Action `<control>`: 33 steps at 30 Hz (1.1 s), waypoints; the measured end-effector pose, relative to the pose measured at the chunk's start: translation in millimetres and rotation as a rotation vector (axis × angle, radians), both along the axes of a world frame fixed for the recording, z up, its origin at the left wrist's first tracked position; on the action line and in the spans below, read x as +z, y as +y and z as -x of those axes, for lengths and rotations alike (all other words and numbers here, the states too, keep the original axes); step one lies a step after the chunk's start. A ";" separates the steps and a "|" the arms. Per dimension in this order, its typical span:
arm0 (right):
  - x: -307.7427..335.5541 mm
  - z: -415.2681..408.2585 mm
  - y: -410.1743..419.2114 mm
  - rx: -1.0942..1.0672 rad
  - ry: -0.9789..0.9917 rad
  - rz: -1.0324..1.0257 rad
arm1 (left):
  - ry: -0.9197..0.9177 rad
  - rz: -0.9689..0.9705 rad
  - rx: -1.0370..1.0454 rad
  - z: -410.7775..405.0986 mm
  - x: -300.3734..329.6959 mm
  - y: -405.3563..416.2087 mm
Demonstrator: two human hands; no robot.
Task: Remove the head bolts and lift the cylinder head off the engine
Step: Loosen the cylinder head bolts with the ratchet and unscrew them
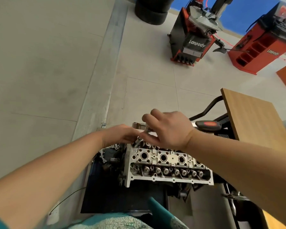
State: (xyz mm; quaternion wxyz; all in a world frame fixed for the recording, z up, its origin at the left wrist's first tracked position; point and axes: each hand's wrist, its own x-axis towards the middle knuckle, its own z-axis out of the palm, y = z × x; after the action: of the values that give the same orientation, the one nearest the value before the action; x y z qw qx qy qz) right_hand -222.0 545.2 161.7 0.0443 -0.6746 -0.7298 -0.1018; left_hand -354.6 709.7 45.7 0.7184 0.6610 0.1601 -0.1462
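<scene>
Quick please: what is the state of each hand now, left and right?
Left hand: fingers at the metal socket tool; grip cannot be told.
Right hand: pinches the socket tool's top.

Cylinder head (163,162): bare cast metal, pale grey, matt, rough-looking; bore rims darker. Socket (139,140) at fingers (145,119): bright metal, glossy. Wooden tabletop (254,116): smooth, matt, visible grain. Tool handle (208,124): black and red plastic, slight sheen. Floor (40,63): pale tiles, matt. Tyre changer (193,38): painted red-and-black metal. Cloth (116,223): teal, fuzzy.
</scene>
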 end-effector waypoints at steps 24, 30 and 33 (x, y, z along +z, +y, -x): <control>-8.8 17.8 -13.1 -0.124 -0.043 -0.083 | -0.095 -0.437 0.507 -20.2 9.1 -91.3; 0.3 -12.9 29.5 0.218 -0.093 -0.010 | -0.227 -0.182 0.705 11.6 6.7 -103.2; -5.8 12.1 11.0 -0.088 -0.028 -0.030 | -0.192 -0.202 0.486 13.2 9.1 -78.9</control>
State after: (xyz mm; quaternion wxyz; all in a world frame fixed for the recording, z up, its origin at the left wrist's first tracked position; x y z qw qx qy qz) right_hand -234.1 556.1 155.9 0.0398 -0.7039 -0.6982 -0.1239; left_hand -367.9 630.8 54.8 0.6747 0.6823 0.2590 0.1103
